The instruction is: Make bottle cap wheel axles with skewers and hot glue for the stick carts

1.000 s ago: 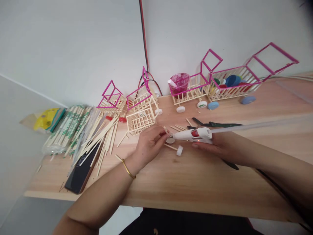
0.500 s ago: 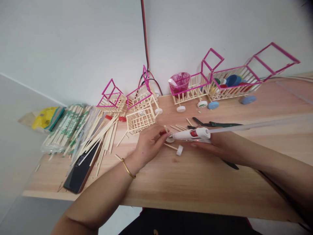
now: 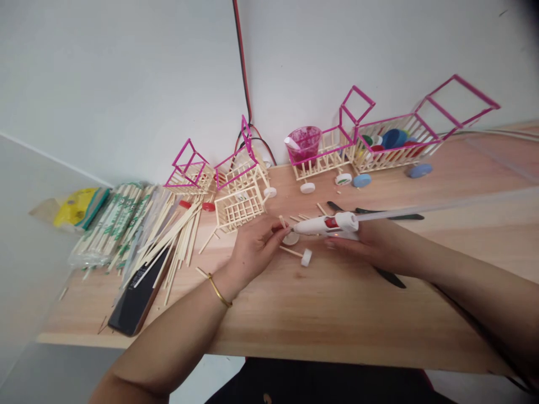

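Observation:
My right hand (image 3: 366, 244) is wrapped around a white hot glue gun (image 3: 326, 224), a long clear glue stick (image 3: 404, 212) sticking out of its back. The gun's nozzle points left and meets the fingertips of my left hand (image 3: 261, 241). Those fingers are closed in a pinch on a short wooden stick (image 3: 282, 220), whose tip shows above them. Just below the fingertips is a white bottle cap (image 3: 291, 239). A second white cap (image 3: 306, 258), fixed on the end of another stick (image 3: 290, 251), lies on the table beside my left hand.
Small stick carts with pink handles (image 3: 396, 140) line the wall, one bearing a pink-stained cup (image 3: 305, 143). An unpainted stick basket (image 3: 240, 209) stands nearer. Loose sticks (image 3: 183, 235) overlap a phone (image 3: 135, 303) at left, near packaged sticks (image 3: 113, 216). Dark-handled tools (image 3: 389, 215) lie around my right hand.
The whole view has shifted slightly, so things appear a little further left. The nozzle stays at my left fingertips, and more of the white cap beneath them shows.

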The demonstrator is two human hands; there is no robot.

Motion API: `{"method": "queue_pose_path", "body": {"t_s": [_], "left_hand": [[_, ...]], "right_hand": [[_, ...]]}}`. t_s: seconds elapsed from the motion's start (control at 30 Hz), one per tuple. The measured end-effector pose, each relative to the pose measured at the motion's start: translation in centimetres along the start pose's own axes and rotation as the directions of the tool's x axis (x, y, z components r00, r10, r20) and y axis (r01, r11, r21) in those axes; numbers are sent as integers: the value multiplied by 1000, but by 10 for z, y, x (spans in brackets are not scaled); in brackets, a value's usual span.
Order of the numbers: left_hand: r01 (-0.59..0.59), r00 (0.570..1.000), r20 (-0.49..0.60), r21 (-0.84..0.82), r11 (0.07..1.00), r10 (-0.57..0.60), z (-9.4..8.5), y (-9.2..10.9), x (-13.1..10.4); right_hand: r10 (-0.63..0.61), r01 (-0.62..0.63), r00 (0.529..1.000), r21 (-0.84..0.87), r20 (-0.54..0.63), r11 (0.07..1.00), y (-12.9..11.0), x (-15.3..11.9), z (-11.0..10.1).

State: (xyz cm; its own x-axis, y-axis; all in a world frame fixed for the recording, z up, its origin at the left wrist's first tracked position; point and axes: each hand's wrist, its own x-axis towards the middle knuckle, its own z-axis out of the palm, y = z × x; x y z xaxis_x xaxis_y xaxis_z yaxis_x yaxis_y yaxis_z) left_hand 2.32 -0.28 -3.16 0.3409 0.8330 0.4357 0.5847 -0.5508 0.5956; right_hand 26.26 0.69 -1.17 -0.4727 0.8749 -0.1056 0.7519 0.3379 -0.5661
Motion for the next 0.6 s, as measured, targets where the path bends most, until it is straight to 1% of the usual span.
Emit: {"method": "queue_pose_path", "body": {"t_s": [0.1,0.2,0.27,0.37,0.5,0.6], "left_hand": [[-9,1000,6,4,1000,9,0,0,0],[-5,1000,19,0,1000,5,0,1,0],[-10,1000,24,-6,1000,10,0,2,1],[-23,999,23,-3,1000,23,0,2,1],[-39,999,31,0,999,39,1,2,1],[-47,999,27,-1,999,47,1,2,2]], "right_hand": [[39,-45,998,145,40,988,-6,-3,-9],[135,-143,989,160,62,977,-7,-5,-16],[198,-202,979,171,40,965,-3,-6,-21],[274,-267,962,257,7,929,6,-6,-29],[334,-335,940,349,65,875,17,-8,-41],[385,-383,919,408,80,829,23,-10,-46]]}}
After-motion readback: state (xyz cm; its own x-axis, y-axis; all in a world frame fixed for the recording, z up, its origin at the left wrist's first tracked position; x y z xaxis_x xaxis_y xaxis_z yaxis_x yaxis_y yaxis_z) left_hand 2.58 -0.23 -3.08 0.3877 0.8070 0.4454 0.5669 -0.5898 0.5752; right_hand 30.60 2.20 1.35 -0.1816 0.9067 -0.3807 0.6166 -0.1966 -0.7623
